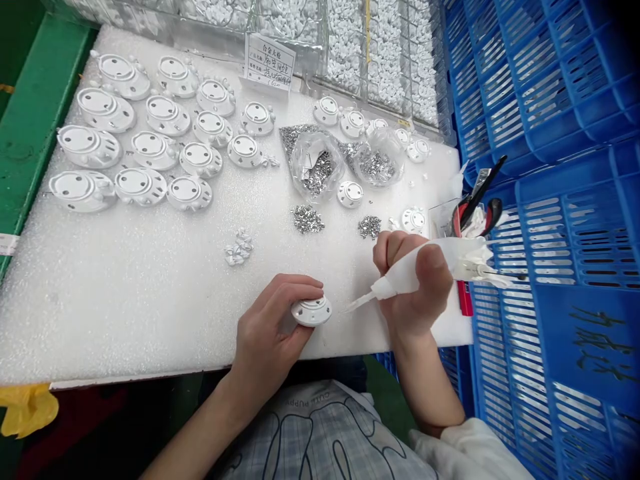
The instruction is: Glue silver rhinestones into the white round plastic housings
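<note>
Near the front edge of the white foam sheet (pixel 165 287), my left hand (pixel 273 327) grips a round white part (pixel 312 312) between thumb and fingers. To its right, my right hand (pixel 417 287) is wrapped round a white squeeze bottle (pixel 400 277) whose thin nozzle points down and left, a short way from the held part. Beyond my hands lie a small heap of silvery pieces (pixel 307 219), a second one (pixel 370 227) and a little pile of white pieces (pixel 239 247). Several similar white parts (pixel 187 193) stand in rows at the left.
Two clear bags of silvery pieces (pixel 317 167) (pixel 375 165) lie mid-sheet. Behind them are a handwritten label (pixel 269 63) and clear trays of white pieces (pixel 385 50). Scissors (pixel 477 203) stand at the right by blue crates (pixel 575 267). A green edge (pixel 35 140) borders the left.
</note>
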A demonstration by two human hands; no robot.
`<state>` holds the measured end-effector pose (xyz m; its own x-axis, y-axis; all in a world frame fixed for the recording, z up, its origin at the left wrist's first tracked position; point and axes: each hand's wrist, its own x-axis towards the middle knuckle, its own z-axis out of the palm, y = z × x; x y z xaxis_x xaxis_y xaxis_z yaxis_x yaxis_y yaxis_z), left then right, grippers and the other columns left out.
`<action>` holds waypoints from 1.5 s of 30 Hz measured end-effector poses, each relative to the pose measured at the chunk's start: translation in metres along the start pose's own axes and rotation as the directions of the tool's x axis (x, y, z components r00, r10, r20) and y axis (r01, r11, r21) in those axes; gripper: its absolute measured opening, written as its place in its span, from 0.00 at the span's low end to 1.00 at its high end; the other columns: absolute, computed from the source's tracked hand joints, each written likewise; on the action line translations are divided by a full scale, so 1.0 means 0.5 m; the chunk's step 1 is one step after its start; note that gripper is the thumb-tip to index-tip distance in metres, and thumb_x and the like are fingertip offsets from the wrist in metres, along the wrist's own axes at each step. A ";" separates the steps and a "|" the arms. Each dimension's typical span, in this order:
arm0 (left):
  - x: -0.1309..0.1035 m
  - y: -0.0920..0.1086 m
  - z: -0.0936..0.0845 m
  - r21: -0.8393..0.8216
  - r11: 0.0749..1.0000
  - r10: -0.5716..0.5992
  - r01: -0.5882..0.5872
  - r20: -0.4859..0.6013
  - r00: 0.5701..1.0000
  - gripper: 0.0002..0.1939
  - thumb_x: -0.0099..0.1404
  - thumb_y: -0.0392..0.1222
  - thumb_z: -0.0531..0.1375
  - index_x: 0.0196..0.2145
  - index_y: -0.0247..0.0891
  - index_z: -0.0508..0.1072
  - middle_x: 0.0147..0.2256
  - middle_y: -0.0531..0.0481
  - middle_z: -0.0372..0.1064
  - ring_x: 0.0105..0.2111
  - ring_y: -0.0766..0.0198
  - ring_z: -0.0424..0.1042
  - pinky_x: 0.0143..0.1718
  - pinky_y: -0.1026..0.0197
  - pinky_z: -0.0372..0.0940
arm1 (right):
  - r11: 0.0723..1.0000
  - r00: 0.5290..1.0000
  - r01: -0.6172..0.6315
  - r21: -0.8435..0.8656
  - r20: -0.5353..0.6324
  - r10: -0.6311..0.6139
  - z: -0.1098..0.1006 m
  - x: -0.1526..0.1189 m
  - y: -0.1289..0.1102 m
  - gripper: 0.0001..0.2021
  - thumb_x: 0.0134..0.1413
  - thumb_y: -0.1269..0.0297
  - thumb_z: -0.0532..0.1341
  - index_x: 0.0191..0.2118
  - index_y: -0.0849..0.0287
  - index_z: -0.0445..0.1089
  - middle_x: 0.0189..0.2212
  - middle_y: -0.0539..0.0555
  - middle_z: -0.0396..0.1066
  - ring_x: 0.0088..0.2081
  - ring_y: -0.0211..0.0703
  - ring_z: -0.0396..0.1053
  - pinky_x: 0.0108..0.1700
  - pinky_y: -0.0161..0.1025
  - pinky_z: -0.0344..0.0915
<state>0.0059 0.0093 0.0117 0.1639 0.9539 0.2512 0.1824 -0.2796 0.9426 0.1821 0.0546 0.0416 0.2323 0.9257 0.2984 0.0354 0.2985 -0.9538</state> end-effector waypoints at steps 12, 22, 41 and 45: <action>0.004 0.009 0.001 0.046 0.998 0.040 -0.040 0.007 0.999 0.13 0.67 0.23 0.64 0.41 0.41 0.78 0.42 0.49 0.82 0.40 0.63 0.81 0.43 0.64 0.76 | 0.996 0.993 0.036 -0.082 0.113 -0.026 0.000 -0.019 -0.007 0.31 0.66 0.46 0.63 0.17 0.55 0.53 0.16 0.44 0.45 0.19 0.34 0.44 0.24 0.40 0.42; 0.005 0.010 0.000 0.063 0.997 0.051 -0.052 0.008 0.999 0.12 0.68 0.24 0.64 0.41 0.41 0.78 0.41 0.49 0.81 0.40 0.62 0.81 0.42 0.63 0.77 | 0.995 0.988 0.058 -0.087 0.150 -0.045 -0.001 -0.020 -0.003 0.31 0.68 0.49 0.63 0.18 0.56 0.51 0.17 0.44 0.43 0.20 0.34 0.43 0.25 0.41 0.41; 0.003 0.007 0.001 0.063 0.996 0.070 -0.071 0.011 0.997 0.13 0.68 0.23 0.63 0.42 0.40 0.77 0.42 0.49 0.80 0.41 0.65 0.80 0.44 0.66 0.75 | 0.996 0.990 0.031 -0.082 0.142 -0.019 -0.003 -0.019 -0.005 0.32 0.67 0.47 0.63 0.18 0.56 0.51 0.17 0.44 0.43 0.19 0.33 0.43 0.25 0.42 0.39; 0.002 0.006 0.000 0.064 0.995 0.073 -0.074 0.016 0.997 0.14 0.67 0.21 0.63 0.42 0.39 0.77 0.42 0.49 0.79 0.42 0.66 0.80 0.44 0.67 0.75 | 0.996 0.991 -0.009 -0.090 0.129 0.021 -0.005 -0.018 -0.009 0.31 0.66 0.46 0.63 0.18 0.56 0.52 0.17 0.44 0.44 0.19 0.34 0.44 0.24 0.41 0.40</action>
<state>0.0065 0.0093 0.0147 0.1926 0.9291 0.3157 0.2315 -0.3557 0.9055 0.1825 0.0444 0.0431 0.1054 0.9540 0.2806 0.1201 0.2679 -0.9559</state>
